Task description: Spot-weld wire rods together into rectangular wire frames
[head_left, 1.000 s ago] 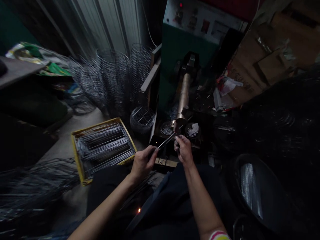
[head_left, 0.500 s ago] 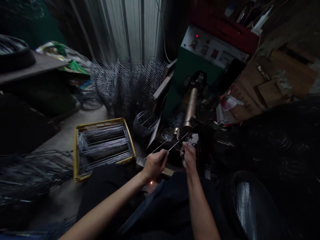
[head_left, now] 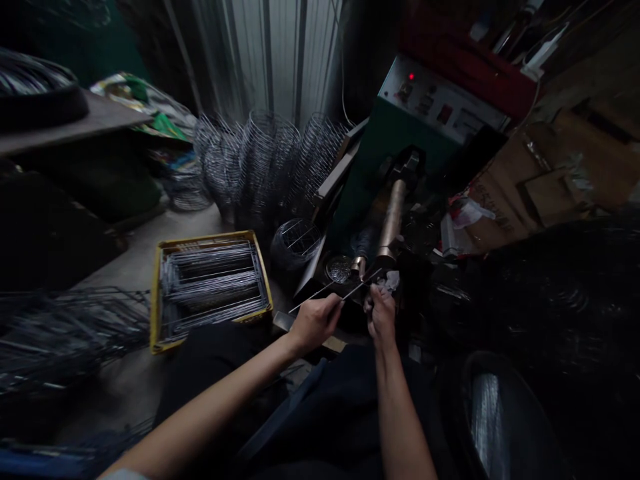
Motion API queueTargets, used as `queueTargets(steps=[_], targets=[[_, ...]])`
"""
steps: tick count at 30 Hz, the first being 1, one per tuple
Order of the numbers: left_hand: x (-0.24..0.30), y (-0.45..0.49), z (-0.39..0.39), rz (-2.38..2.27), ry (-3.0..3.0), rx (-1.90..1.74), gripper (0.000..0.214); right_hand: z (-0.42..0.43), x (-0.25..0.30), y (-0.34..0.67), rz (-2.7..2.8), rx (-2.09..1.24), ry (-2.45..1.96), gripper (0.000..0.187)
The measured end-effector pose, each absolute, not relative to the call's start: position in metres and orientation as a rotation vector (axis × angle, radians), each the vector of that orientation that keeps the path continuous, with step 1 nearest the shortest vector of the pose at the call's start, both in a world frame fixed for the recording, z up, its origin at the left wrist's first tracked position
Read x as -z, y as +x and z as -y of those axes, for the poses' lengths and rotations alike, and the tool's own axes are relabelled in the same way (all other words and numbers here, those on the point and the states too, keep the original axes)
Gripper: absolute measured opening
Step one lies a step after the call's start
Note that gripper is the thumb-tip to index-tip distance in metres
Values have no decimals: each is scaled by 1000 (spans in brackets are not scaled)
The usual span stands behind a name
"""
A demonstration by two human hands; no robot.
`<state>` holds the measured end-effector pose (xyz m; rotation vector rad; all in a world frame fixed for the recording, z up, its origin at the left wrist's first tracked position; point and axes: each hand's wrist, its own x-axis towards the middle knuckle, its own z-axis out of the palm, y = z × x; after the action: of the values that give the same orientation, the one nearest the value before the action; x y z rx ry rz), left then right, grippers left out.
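My left hand [head_left: 316, 323] is closed around a thin metal wire frame [head_left: 355, 289], whose two long sides stretch up and right to a copper electrode [head_left: 360, 267]. The far end of the frame lies close under the electrode's tip; whether they touch is unclear. Beside that end, my right hand [head_left: 381, 312] is closed, its fingers pinched together over something too small and dark to make out. A crumpled pale rag [head_left: 392, 280] lies just beyond its fingertips. Above both hands runs the thick copper arm [head_left: 393, 220] of a green machine [head_left: 383, 133] with a lit red lamp.
A round dish of small metal bits [head_left: 340, 269] stands left of the electrode. A yellow crate [head_left: 156, 293] of wire frames sits on the floor, with wire coils [head_left: 260, 167] stacked behind it. Cardboard [head_left: 505, 207] leans at the right; a dark tub [head_left: 463, 400] stands near my right side.
The view has shifted slightly, moving the surroundings right in the picture. Both hands keep their grip near the electrode. A small orange glow below my left hand is gone.
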<state>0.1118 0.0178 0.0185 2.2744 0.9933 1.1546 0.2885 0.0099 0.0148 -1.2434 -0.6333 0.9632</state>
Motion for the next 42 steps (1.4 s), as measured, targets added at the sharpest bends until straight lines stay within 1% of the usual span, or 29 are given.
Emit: queueTargets(steps=[7, 16, 20, 24, 27, 30, 32, 34, 38, 42], targets=[[-25, 110, -32, -902, 2082, -1174, 19, -14, -20, 289, 660, -934, -1246, 42], [-27, 109, -32, -869, 2069, -1192, 15, -18, -21, 291, 724, -909, -1264, 43], [-26, 108, -37, -879, 2127, -1179, 16, -15, -24, 296, 732, -932, -1306, 44], [-20, 98, -34, -863, 2422, -1019, 23, 12, -15, 293, 719, -1024, -1341, 48], [-10, 71, -32, -854, 2510, -869, 15, 48, 3, 286, 814, -1113, -1507, 51], [3, 19, -39, -1014, 2469, -801, 9, 86, 22, 284, 1057, -1237, -1681, 50], [10, -30, -48, -1212, 2366, -854, 7, 107, 31, 284, 1083, -1279, -1763, 50], [16, -82, -61, -1455, 2196, -991, 7, 123, 37, 284, 1035, -1294, -1833, 53], [34, -170, -90, -1912, 1638, -1395, 25, 136, 39, 280, 950, -1320, -1909, 56], [61, -214, -113, -2081, 1102, -1604, 31, 134, 36, 274, 947, -1379, -1899, 55]])
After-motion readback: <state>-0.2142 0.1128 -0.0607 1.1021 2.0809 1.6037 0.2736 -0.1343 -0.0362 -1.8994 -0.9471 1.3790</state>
